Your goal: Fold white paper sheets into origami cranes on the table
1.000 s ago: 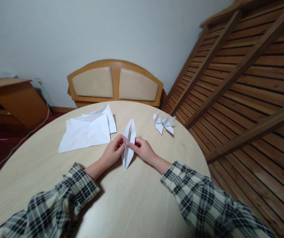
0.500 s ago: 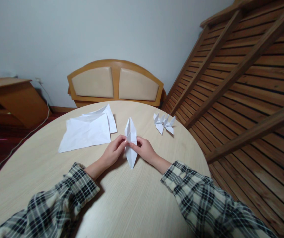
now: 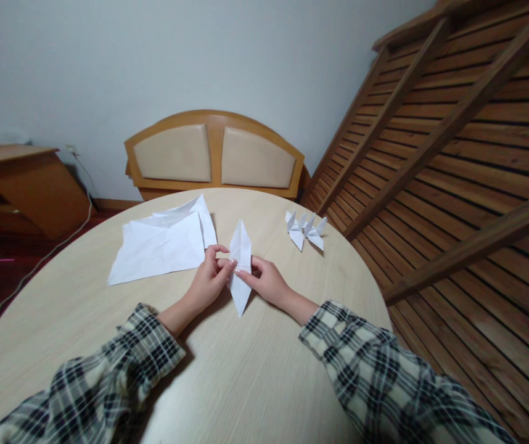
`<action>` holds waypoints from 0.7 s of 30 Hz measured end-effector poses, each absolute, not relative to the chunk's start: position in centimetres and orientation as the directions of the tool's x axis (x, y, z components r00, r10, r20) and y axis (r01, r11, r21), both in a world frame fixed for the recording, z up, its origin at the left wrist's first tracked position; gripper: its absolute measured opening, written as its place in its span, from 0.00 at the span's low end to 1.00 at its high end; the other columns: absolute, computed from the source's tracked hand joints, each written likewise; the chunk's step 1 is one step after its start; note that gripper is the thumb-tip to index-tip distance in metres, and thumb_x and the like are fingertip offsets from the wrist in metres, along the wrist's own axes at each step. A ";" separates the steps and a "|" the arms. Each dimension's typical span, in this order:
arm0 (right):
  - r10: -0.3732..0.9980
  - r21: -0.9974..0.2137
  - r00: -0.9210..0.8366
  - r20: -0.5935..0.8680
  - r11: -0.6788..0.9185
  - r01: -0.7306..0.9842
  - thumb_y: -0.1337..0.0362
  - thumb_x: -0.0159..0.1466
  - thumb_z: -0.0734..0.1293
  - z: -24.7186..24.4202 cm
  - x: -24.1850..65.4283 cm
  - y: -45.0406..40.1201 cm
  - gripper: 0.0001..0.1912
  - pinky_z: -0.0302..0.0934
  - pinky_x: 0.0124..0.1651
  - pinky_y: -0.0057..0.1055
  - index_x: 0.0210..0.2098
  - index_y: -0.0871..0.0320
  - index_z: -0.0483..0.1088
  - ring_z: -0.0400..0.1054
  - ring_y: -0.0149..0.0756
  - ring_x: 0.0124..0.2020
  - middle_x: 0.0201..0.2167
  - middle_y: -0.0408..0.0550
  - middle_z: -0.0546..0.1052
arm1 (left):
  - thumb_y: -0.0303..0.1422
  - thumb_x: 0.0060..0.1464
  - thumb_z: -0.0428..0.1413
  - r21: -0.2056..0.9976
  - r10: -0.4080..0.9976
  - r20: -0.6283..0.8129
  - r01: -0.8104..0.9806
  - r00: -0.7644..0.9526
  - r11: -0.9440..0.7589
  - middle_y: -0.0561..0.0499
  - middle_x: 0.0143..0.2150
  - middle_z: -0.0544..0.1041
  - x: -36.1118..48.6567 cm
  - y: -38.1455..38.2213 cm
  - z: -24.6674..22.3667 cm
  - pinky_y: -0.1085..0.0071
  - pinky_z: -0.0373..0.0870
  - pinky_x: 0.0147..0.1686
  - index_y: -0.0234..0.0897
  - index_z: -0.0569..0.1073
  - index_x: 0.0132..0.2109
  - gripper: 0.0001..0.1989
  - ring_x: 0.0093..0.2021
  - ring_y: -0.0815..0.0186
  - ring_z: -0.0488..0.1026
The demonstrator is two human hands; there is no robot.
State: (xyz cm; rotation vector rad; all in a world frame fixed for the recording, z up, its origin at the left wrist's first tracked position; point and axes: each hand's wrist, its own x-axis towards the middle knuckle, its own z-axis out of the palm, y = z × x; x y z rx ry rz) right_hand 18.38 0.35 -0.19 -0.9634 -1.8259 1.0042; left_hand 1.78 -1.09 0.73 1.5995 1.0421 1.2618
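Note:
A white sheet folded into a long diamond, the folded paper, is held upright just above the table between both hands. My left hand pinches its left edge near the middle, thumb in front, with the index finger lifted and bent. From the other side my right hand grips the right edge, its thumb lying across the front face and its fingers behind, partly hidden. The two thumb tips nearly meet at the paper's centre.
Several white paper sheets lie overlapped at the left of the round table. Small folded paper cranes stand at the right rim. Beyond are a headboard and a slatted wooden frame on the right.
The diamond's open centre crease has closed into a flatter face, and the paper has shifted slightly left. My left index finger has lifted away from it.

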 end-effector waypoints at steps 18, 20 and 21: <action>0.913 -0.944 -0.323 0.250 0.304 0.129 0.50 0.63 0.60 -0.5 18.4 1.0 0.18 0.54 0.31 0.28 0.25 0.58 0.64 0.57 0.30 0.26 0.22 0.41 0.64 | 0.43 0.53 0.56 0.989 0.976 0.148 -0.002 0.158 -0.149 0.57 0.20 0.64 1.8 -0.2 0.8 0.74 0.57 0.22 0.35 0.70 0.29 0.15 0.21 0.72 0.60; 0.914 -0.951 -0.323 0.247 0.293 0.100 0.50 0.63 0.60 -0.5 18.4 1.0 0.19 0.53 0.30 0.28 0.25 0.58 0.63 0.57 0.30 0.25 0.21 0.41 0.63 | 0.44 0.53 0.55 0.990 0.975 0.138 0.008 0.175 -0.142 0.57 0.19 0.63 1.8 -0.3 0.9 0.74 0.56 0.22 0.36 0.67 0.24 0.17 0.20 0.72 0.59; 0.915 -0.953 -0.320 0.246 0.288 0.091 0.50 0.63 0.60 -0.5 18.4 1.0 0.19 0.53 0.30 0.28 0.25 0.58 0.63 0.57 0.30 0.25 0.21 0.41 0.63 | 0.44 0.53 0.56 0.990 0.974 0.137 0.013 0.180 -0.141 0.57 0.19 0.63 1.8 -0.3 0.9 0.73 0.56 0.22 0.36 0.67 0.23 0.18 0.20 0.72 0.59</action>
